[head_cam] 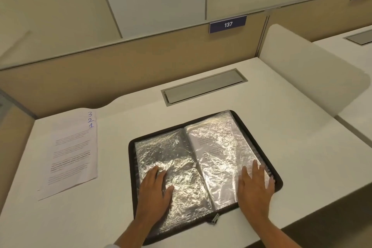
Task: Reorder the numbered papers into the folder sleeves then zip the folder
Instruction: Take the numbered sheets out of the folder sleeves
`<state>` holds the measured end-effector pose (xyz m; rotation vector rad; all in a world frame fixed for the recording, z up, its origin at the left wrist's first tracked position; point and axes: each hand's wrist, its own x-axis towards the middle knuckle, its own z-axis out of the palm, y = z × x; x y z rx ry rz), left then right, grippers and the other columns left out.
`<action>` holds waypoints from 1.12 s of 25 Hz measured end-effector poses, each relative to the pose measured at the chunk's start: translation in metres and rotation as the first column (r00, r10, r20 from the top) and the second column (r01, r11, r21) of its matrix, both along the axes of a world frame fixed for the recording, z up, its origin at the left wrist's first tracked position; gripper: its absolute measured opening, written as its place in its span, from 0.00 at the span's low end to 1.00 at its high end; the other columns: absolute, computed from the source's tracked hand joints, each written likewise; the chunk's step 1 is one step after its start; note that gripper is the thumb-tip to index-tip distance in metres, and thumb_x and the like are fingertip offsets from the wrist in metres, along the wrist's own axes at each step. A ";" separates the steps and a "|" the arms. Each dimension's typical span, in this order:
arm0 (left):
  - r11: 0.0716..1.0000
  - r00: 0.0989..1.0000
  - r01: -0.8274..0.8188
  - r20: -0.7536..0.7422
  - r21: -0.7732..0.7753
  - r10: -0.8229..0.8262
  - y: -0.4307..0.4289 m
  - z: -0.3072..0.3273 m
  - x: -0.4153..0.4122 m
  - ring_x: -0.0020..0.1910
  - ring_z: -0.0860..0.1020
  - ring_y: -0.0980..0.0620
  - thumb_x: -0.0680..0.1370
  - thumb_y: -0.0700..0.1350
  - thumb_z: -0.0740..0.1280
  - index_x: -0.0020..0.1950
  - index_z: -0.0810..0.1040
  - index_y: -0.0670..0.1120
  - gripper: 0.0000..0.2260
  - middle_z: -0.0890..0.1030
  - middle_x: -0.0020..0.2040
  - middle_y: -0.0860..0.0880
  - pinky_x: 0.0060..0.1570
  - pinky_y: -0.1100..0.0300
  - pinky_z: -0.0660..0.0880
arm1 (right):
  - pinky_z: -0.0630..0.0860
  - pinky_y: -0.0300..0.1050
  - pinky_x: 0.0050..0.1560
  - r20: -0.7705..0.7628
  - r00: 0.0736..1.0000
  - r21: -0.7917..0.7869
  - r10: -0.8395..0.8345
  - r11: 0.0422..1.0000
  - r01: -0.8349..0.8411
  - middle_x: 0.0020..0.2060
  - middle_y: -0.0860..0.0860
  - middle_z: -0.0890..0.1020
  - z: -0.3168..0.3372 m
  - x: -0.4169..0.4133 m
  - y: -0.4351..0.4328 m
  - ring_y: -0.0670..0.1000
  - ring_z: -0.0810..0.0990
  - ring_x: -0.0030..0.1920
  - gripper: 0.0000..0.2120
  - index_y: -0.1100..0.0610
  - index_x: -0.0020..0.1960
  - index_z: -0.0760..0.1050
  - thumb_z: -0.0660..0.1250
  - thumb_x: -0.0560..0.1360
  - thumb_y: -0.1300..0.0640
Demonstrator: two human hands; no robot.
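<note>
folder: black zip folder (131, 157) lying wide open on the white desk (291, 157), right in front of the person, zip fully undone

folder direction: the spine runs from the near edge away from the person, with its far end leaning a bit left, so the open spread stretches left to right and the far right corner sits furthest away

zipper pull: zipper pull (215, 218) sits at the near end of the spine, lying flat on the desk

left hand: left hand (156, 189) lies palm down on the near part of the left sleeve, fingers straight and a little spread, gripping nothing, forearm coming in from the bottom edge

right hand: right hand (254, 189) is flat too, palm down on the right sleeve, fingers fanned with the tips by the outer edge of the sleeve stack, nothing held

left sleeve: left sleeve (171, 147) is crinkly clear plastic with loads of glare and looks dark behind

right sleeve: right sleeve (217, 143) has a white printed sheet in it, but the text is too blurry to read

papers: numbered papers (70, 153) are stacked on the desk well to the left of the folder, long side running away from the person and fanned at the far end so 3, 2, 1 show in blue, with 1 on top

other stuff: grey cable hatch (203, 86) just beyond the folder, and a blue 137 plate (227, 24) on the partition
</note>
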<state>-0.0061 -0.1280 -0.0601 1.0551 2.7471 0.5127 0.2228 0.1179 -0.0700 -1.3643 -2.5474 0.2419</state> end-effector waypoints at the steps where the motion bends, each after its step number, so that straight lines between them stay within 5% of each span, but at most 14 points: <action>1: 1.000 1.000 0.000 -0.004 -0.002 0.000 0.001 0.001 0.000 0.80 0.62 0.48 0.81 0.61 0.66 0.78 0.70 0.52 0.27 0.64 0.81 0.50 0.78 0.45 0.64 | 0.57 0.68 0.75 -0.047 0.999 -0.023 0.008 1.000 -0.009 0.79 0.60 0.67 0.002 -0.003 -0.003 0.62 0.65 0.79 0.24 0.57 0.71 0.78 0.54 0.83 0.49; 8: 0.996 0.995 -0.080 0.063 -0.035 0.082 0.026 0.030 0.004 0.78 0.65 0.47 0.80 0.66 0.63 0.76 0.72 0.51 0.29 0.67 0.79 0.48 0.77 0.47 0.66 | 0.61 0.64 0.78 -0.385 0.911 -0.190 0.145 0.954 -0.233 0.82 0.54 0.62 0.022 -0.041 -0.043 0.57 0.60 0.82 0.23 0.47 0.76 0.72 0.52 0.86 0.43; 10: 0.989 0.958 -0.111 0.275 0.100 0.079 0.042 0.048 0.009 0.73 0.72 0.50 0.79 0.72 0.60 0.76 0.72 0.52 0.33 0.73 0.75 0.50 0.73 0.48 0.71 | 0.65 0.65 0.75 -0.402 0.889 -0.178 0.217 0.935 -0.308 0.81 0.55 0.64 0.025 -0.049 -0.057 0.58 0.62 0.81 0.23 0.47 0.76 0.73 0.52 0.86 0.43; 12: 0.939 0.795 -0.224 0.606 0.262 0.020 0.058 0.066 0.015 0.65 0.78 0.55 0.74 0.75 0.64 0.74 0.73 0.55 0.36 0.78 0.69 0.53 0.67 0.50 0.77 | 0.66 0.65 0.74 -0.358 0.880 -0.160 0.311 0.909 -0.386 0.81 0.54 0.64 0.025 -0.054 -0.070 0.57 0.62 0.81 0.23 0.46 0.78 0.70 0.50 0.87 0.43; 14: 0.878 0.637 -0.342 0.770 0.335 -0.046 0.072 0.083 0.015 0.60 0.82 0.56 0.69 0.75 0.70 0.71 0.74 0.56 0.37 0.82 0.64 0.53 0.61 0.51 0.81 | 0.67 0.64 0.73 -0.302 0.863 -0.170 0.404 0.868 -0.466 0.82 0.53 0.62 0.023 -0.057 -0.081 0.55 0.59 0.82 0.24 0.44 0.79 0.67 0.48 0.87 0.42; 19: 0.790 0.578 -0.518 0.815 0.330 0.039 0.088 0.089 0.002 0.47 0.88 0.49 0.78 0.50 0.77 0.68 0.76 0.49 0.21 0.85 0.56 0.46 0.47 0.46 0.86 | 0.64 0.58 0.76 -0.242 0.799 -0.206 0.550 0.776 -0.597 0.84 0.49 0.55 0.025 -0.059 -0.098 0.50 0.53 0.83 0.26 0.42 0.81 0.62 0.46 0.86 0.37; 22: 0.724 0.536 -0.635 0.829 0.271 0.160 0.079 0.079 -0.008 0.41 0.88 0.45 0.80 0.36 0.71 0.63 0.78 0.44 0.13 0.87 0.47 0.42 0.42 0.48 0.86 | 0.51 0.46 0.80 -0.297 0.771 -0.280 0.564 0.720 -0.635 0.84 0.41 0.44 0.037 -0.056 -0.099 0.42 0.42 0.83 0.32 0.43 0.84 0.46 0.46 0.85 0.33; 26: 0.623 0.352 -0.760 0.923 0.184 0.157 0.053 0.068 -0.024 0.33 0.80 0.44 0.78 0.30 0.69 0.63 0.77 0.43 0.16 0.84 0.40 0.39 0.35 0.51 0.77 | 0.50 0.45 0.80 -0.377 0.796 -0.333 0.473 0.733 -0.593 0.84 0.42 0.47 0.031 -0.056 -0.086 0.42 0.46 0.83 0.35 0.48 0.85 0.42 0.51 0.86 0.36; 28: 0.602 0.363 -0.781 0.905 0.166 0.221 0.037 0.068 -0.028 0.33 0.82 0.46 0.78 0.31 0.70 0.61 0.78 0.42 0.14 0.85 0.44 0.38 0.33 0.54 0.79 | 0.58 0.50 0.80 -0.310 0.798 -0.322 0.517 0.732 -0.600 0.83 0.44 0.56 0.022 -0.058 -0.080 0.43 0.54 0.82 0.33 0.48 0.85 0.47 0.50 0.85 0.35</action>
